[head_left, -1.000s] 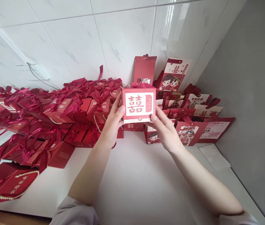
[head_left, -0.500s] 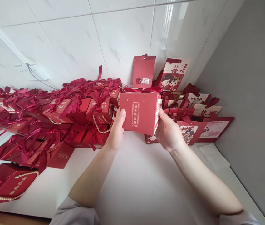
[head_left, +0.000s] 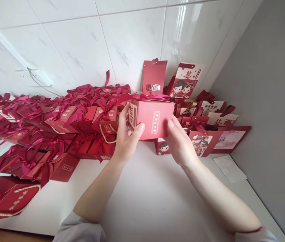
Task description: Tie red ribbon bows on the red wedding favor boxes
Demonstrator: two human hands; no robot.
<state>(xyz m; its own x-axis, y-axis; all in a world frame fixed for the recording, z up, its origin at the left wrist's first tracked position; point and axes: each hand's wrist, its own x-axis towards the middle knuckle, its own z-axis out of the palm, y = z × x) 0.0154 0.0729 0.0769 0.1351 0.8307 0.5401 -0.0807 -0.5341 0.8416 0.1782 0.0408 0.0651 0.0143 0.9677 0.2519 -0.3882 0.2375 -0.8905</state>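
A red candy gift box [head_left: 148, 121] with a dark red ribbon bow [head_left: 149, 97] on top is held up above the white table, between my two hands. My left hand [head_left: 128, 134] grips its left side, thumb across the near lower corner. On the right side, my right hand [head_left: 181, 141] closes around the edge with its thumb on the front face. Pale Chinese lettering marks the front, and a cream panel with a red pattern shows on the left face. The fingers behind the box are partly hidden.
Many ribboned red boxes [head_left: 64, 117] are massed on the left, one with a rope handle [head_left: 16, 201] nearest me. Printed gift bags [head_left: 204, 143] stand at right, by a grey panel [head_left: 265, 117]. White paper [head_left: 229, 168] lies on the table [head_left: 142, 201]; behind rises a tiled wall [head_left: 132, 40].
The box has turned in my hands, so its left face now shows instead of its right one. Both hands have shifted their hold, and the right thumb now rests on the front.
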